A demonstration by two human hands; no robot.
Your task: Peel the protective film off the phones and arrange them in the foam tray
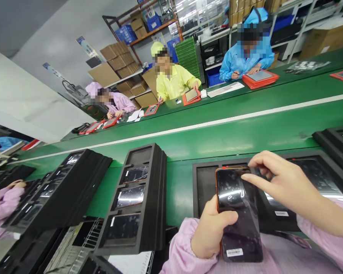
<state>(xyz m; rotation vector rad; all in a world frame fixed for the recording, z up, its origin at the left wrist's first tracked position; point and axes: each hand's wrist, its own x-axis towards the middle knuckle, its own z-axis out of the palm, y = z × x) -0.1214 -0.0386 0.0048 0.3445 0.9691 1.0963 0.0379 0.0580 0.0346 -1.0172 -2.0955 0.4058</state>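
My left hand (210,228) grips a black phone (238,213) with an orange edge, thumb lying across its glossy screen. A white barcode label sits near the phone's lower end. My right hand (286,184) hovers at the phone's top right corner, index finger and thumb pinched together at the screen's edge, possibly on a film I cannot make out. Both hands are over a black foam tray (201,186) lying on the green bench. Pink sleeves cover both my arms.
A stack of black foam trays (140,198) holding phones stands to my left, with another stack (60,190) further left. More trays (334,139) sit at the right. A green conveyor belt (217,114) runs across. Three workers sit opposite with red trays (260,78).
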